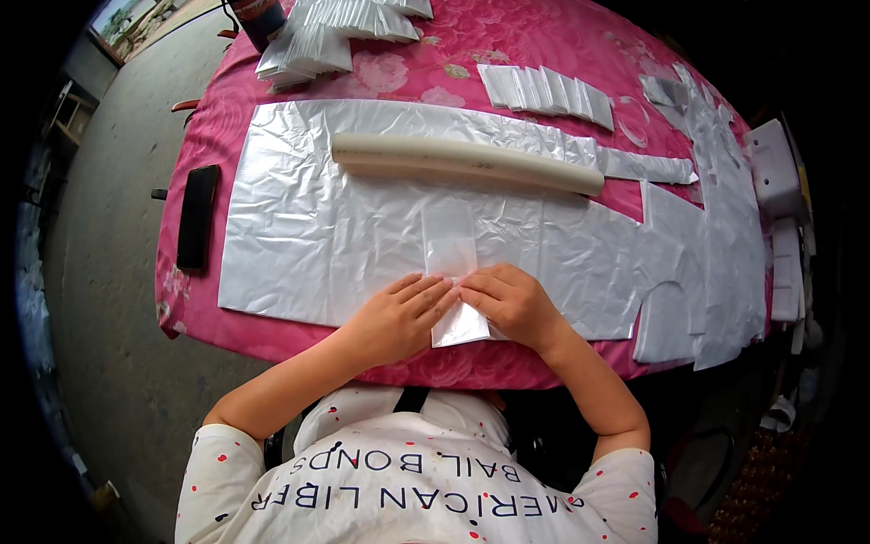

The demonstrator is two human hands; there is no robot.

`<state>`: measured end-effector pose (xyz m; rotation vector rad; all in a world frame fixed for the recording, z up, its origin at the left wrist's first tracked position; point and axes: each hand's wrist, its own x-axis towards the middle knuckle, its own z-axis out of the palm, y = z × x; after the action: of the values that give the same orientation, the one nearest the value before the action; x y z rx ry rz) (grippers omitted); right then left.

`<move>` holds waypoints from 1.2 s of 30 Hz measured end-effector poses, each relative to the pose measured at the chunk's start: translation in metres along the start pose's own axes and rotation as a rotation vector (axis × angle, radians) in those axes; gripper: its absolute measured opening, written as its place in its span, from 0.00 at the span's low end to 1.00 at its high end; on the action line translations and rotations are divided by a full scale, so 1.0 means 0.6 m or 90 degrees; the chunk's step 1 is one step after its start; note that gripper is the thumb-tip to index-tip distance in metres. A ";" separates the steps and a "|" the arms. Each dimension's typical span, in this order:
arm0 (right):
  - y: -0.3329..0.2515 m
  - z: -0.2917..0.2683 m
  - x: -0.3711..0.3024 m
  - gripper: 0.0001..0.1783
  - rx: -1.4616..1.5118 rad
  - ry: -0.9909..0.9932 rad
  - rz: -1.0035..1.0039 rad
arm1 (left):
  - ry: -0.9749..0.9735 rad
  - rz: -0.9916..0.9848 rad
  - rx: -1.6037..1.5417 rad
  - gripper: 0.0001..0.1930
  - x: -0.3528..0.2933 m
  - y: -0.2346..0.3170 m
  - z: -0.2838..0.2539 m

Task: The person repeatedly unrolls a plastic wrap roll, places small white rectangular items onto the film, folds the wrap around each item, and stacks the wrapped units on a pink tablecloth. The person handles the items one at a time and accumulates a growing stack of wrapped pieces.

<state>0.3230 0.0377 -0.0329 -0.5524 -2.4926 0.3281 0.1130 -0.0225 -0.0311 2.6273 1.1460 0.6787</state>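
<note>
Near the table's front edge lies a narrow strip of folded clear plastic bag (450,240), its nearer end shiny and sticking out toward me. My left hand (412,304) presses the strip from the left, fingers held together with the tips at its middle. From the right, my right hand (510,301) has its fingers curled and pinched on the same spot. The fingertips nearly meet over a crease; the thumbs are mostly hidden. Under the strip spreads a layer of large whitish plastic bags (299,227), wrinkled, with cut-out handle ends on the right.
A cream plastic pipe (462,163) lies across the bags beyond my hands. Folded plastic packets (548,95) sit at the back, with more piles (308,54) farther left. A black phone (197,218) lies at the left on the pink floral tablecloth (381,72). A dark container (258,20) stands behind.
</note>
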 end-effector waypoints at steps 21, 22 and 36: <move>0.043 -0.014 0.086 0.18 0.228 -0.248 0.626 | 0.001 -0.577 -0.361 0.37 0.057 -0.035 -0.018; 0.045 -0.016 0.090 0.18 0.244 -0.270 0.649 | 0.013 -0.573 -0.357 0.37 0.055 -0.035 -0.017; 0.072 -0.005 0.097 0.17 0.350 -0.316 0.722 | 0.002 -0.222 0.077 0.35 0.058 0.026 0.025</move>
<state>0.2943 0.1023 -0.0179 -1.7331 -2.0487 1.6598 0.1507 -0.0076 -0.0274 2.4235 1.6386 0.5572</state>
